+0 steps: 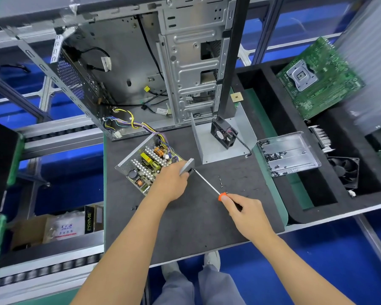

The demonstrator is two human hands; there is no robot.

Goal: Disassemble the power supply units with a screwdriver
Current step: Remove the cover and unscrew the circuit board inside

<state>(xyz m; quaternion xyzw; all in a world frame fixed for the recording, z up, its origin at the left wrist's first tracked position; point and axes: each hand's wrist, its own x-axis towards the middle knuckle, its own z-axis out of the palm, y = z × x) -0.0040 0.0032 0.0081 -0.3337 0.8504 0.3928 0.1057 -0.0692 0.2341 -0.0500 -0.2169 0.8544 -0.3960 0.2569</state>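
Note:
An opened power supply unit point(145, 164) lies on the dark mat, its circuit board with coils and capacitors exposed and coloured wires point(136, 125) running up into the computer case. My left hand point(172, 183) grips its near right corner. My right hand point(244, 211) holds a screwdriver point(207, 182) with an orange and black handle. The shaft points up and left, its tip at the corner next to my left fingers. A few loose screws point(220, 181) lie on the mat just right of the shaft.
An open computer case point(141, 62) stands at the back. A grey metal cover point(218, 148) with a black fan point(223, 133) sits right of the unit. A metal tray point(288, 154) holds several screws. A green motherboard point(317, 78), heatsink and another fan point(345, 171) lie in black foam bins.

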